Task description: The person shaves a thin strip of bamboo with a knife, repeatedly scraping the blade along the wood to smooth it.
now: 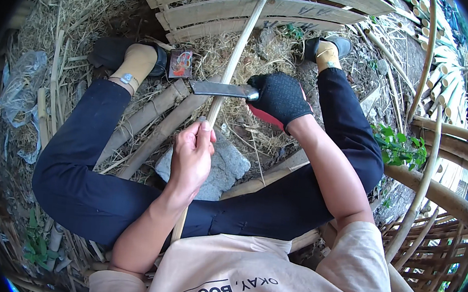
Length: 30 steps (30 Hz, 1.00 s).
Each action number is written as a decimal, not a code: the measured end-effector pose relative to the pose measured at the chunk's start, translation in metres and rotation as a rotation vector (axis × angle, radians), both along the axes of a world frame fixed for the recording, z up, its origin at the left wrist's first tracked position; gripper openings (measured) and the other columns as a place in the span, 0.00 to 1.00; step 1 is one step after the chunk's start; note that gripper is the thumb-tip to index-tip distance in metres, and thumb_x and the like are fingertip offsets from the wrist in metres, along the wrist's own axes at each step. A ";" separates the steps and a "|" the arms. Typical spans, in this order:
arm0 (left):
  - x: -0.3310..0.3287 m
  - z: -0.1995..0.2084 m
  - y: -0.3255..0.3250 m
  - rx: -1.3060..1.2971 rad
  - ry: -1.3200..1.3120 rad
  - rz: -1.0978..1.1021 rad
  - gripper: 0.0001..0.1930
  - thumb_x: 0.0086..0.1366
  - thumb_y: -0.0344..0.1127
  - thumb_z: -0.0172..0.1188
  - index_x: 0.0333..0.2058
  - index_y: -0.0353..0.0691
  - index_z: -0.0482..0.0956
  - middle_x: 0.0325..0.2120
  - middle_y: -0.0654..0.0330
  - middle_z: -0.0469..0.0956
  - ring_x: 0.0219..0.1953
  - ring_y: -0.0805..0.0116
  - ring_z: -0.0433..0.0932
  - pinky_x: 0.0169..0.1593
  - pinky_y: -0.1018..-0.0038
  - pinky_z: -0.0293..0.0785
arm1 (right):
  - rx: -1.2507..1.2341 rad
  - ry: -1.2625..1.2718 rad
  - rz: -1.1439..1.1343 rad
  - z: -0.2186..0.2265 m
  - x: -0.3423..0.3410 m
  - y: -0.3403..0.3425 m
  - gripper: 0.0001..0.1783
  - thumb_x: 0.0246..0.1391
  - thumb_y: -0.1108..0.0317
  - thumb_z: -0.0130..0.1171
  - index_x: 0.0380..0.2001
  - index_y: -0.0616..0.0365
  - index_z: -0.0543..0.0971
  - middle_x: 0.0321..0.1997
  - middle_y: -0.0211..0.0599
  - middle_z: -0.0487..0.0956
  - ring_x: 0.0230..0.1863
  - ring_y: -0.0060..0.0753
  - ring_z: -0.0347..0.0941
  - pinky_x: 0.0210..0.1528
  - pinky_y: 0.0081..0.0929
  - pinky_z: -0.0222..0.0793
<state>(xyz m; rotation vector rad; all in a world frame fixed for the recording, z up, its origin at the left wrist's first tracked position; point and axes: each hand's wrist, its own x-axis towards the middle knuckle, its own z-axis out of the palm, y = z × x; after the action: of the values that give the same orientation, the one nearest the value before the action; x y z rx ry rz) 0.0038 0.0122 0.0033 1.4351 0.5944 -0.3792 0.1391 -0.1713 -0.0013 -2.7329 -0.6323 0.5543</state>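
Observation:
A long pale bamboo strip [235, 56] runs from my lap up to a slatted wooden crate. My bare left hand [193, 150] is closed around the strip, thumb on top, above a grey stone. In a black and red glove, my right hand [280, 100] grips a knife [219, 89] by its handle, which the glove mostly hides. The broad, flat blade points left and lies across the strip, a little beyond my left hand. Whether its edge cuts into the strip I cannot tell.
Beyond my feet stands the wooden crate [218, 18]. The grey stone [218, 167] and bamboo poles [159, 130] lie between my legs. A small red packet [180, 64] is by my left foot, clear plastic [22, 89] farther left. At right are cut bamboo [448, 90] and a woven basket [431, 261].

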 end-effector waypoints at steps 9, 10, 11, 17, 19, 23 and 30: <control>-0.001 0.005 -0.002 0.072 -0.028 -0.007 0.20 0.78 0.41 0.44 0.26 0.39 0.71 0.14 0.73 0.60 0.16 0.85 0.55 0.21 0.78 0.50 | -0.014 -0.114 -0.001 -0.015 0.006 -0.004 0.09 0.43 0.57 0.62 0.29 0.44 0.84 0.26 0.42 0.83 0.32 0.48 0.82 0.38 0.44 0.78; -0.001 0.005 -0.002 0.069 -0.027 -0.002 0.20 0.78 0.41 0.44 0.26 0.39 0.71 0.14 0.73 0.60 0.16 0.85 0.55 0.21 0.78 0.50 | -0.013 -0.112 -0.006 -0.015 0.006 -0.004 0.09 0.42 0.57 0.62 0.29 0.44 0.84 0.26 0.41 0.83 0.32 0.48 0.82 0.37 0.44 0.78; -0.001 0.005 -0.002 0.066 -0.026 0.003 0.19 0.78 0.41 0.44 0.26 0.39 0.71 0.14 0.73 0.60 0.17 0.85 0.55 0.21 0.78 0.50 | -0.018 -0.117 -0.006 -0.015 0.007 -0.004 0.09 0.43 0.57 0.62 0.29 0.44 0.85 0.27 0.41 0.83 0.32 0.48 0.82 0.37 0.44 0.78; 0.000 0.007 -0.001 0.037 -0.015 0.020 0.19 0.78 0.40 0.43 0.27 0.40 0.71 0.14 0.74 0.59 0.17 0.86 0.54 0.21 0.79 0.48 | -0.016 -0.138 -0.010 -0.019 0.010 -0.003 0.10 0.44 0.57 0.62 0.29 0.43 0.85 0.27 0.41 0.83 0.33 0.48 0.83 0.38 0.44 0.78; -0.001 0.006 0.001 0.035 -0.020 0.015 0.18 0.79 0.41 0.43 0.28 0.41 0.70 0.14 0.75 0.58 0.16 0.87 0.53 0.19 0.80 0.47 | -0.030 -0.129 -0.022 -0.018 0.012 -0.004 0.10 0.45 0.57 0.61 0.31 0.44 0.85 0.29 0.43 0.84 0.34 0.49 0.82 0.39 0.45 0.78; -0.011 0.006 0.001 -0.017 -0.015 0.000 0.18 0.79 0.41 0.43 0.28 0.41 0.70 0.14 0.75 0.58 0.15 0.87 0.52 0.19 0.81 0.47 | -0.010 -0.116 -0.359 -0.022 0.042 -0.039 0.14 0.51 0.53 0.60 0.36 0.47 0.87 0.33 0.47 0.84 0.36 0.52 0.82 0.43 0.43 0.77; -0.005 0.006 0.000 -0.017 0.002 0.036 0.18 0.78 0.41 0.46 0.27 0.40 0.72 0.15 0.74 0.60 0.16 0.86 0.53 0.20 0.80 0.47 | 0.096 -0.110 -0.219 0.003 0.019 -0.029 0.17 0.54 0.49 0.63 0.35 0.51 0.85 0.29 0.48 0.83 0.34 0.54 0.80 0.38 0.41 0.75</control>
<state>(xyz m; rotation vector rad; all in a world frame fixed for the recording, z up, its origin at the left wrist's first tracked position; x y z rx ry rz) -0.0014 0.0118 0.0096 1.4058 0.6165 -0.3568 0.1581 -0.2001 0.0014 -2.7095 -0.3660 0.3155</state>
